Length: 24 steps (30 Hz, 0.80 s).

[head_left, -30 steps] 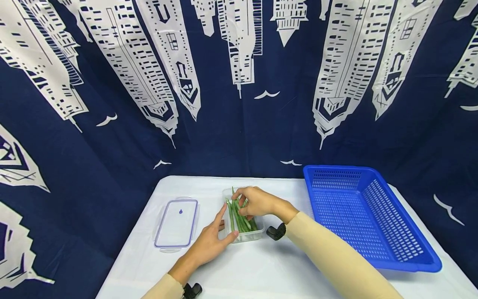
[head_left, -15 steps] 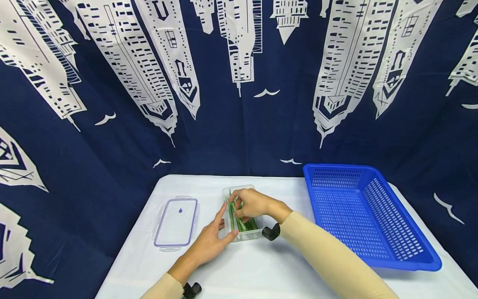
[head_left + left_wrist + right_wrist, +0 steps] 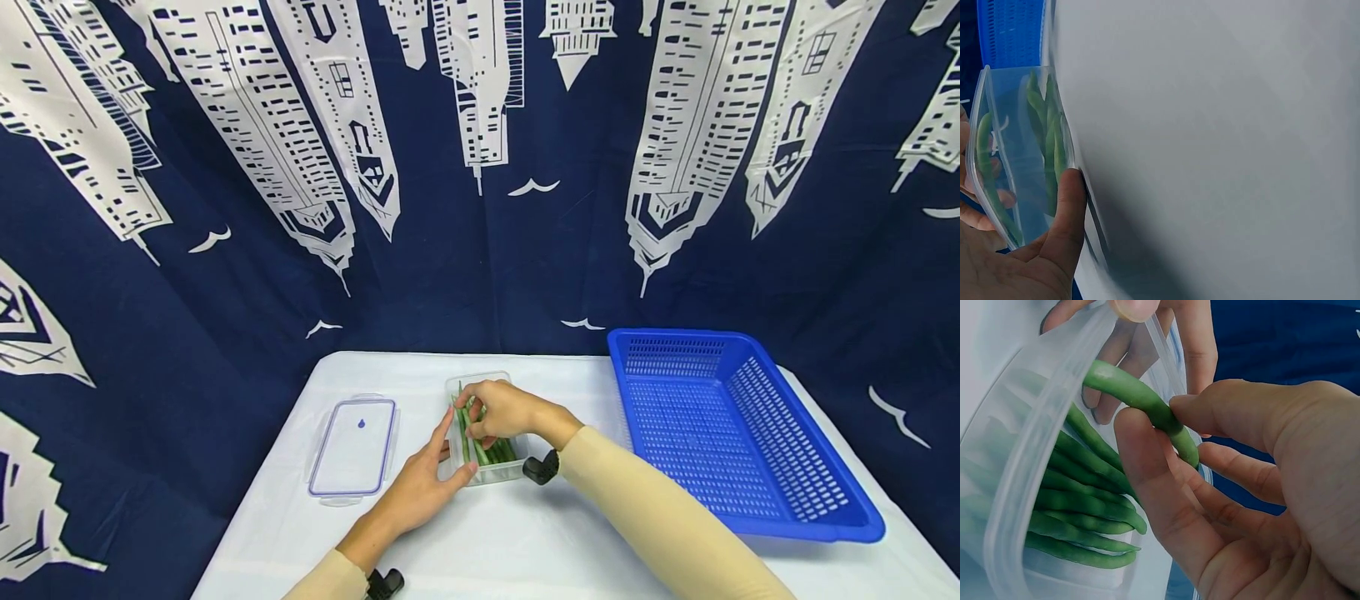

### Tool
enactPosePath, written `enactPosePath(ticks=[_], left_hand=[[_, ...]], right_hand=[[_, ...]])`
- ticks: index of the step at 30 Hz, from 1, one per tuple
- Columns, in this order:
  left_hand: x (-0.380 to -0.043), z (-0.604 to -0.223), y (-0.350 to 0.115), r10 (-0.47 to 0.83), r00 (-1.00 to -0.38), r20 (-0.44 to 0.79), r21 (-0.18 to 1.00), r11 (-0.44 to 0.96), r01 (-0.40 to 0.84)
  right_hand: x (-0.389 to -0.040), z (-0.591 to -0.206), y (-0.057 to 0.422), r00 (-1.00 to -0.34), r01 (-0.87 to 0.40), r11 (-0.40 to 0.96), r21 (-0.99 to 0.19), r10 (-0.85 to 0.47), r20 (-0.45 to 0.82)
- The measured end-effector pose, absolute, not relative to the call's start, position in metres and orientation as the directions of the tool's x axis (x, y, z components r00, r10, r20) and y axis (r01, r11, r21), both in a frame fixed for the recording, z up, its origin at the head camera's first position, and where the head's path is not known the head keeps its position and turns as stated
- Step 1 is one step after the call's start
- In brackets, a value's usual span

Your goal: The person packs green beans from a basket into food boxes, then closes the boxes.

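Observation:
A clear plastic food container (image 3: pixel 498 475) with several green beans (image 3: pixel 1079 503) in it stands mid-table in the head view. My left hand (image 3: pixel 420 492) holds it at its left front corner, the thumb (image 3: pixel 1067 209) against one wall and the fingers along another. With thumb and index finger, my right hand (image 3: pixel 506 410) pinches one curved green bean (image 3: pixel 1132 390) inside the container, close by the left wall. Most of that bean is hidden under the right hand in the head view. In the right wrist view the other beans lie side by side, apart from it.
Left of the container lies a clear lid (image 3: pixel 352 454) with a blue-violet seal. At the right stands a large blue plastic basket (image 3: pixel 795 527) with slotted walls. A navy cloth (image 3: pixel 480 283) with white buildings hangs behind the white table (image 3: pixel 480 550).
My right hand has moved left and slightly down over the container, toward its left wall, uncovering more of the back rim. The left hand, lid and basket have stayed put.

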<state>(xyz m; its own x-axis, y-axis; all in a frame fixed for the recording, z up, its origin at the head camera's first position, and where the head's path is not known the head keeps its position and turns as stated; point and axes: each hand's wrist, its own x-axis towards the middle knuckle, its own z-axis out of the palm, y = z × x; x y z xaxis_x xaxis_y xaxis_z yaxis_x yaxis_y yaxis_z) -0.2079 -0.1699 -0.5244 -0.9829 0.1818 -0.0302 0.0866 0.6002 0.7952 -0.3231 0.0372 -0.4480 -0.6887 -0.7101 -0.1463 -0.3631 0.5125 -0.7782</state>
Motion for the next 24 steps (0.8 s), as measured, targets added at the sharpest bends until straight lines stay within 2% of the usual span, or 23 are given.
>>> enactPosePath(ticks=[24], left_hand=[[-0.2079,-0.5253,-0.1686,0.177,-0.984,-0.018,0.777,0.622,0.098]], right_hand=[[-0.3219,-0.4434,0.0433,-0.679,-0.423,0.509,-0.750,-0.726,-0.109]])
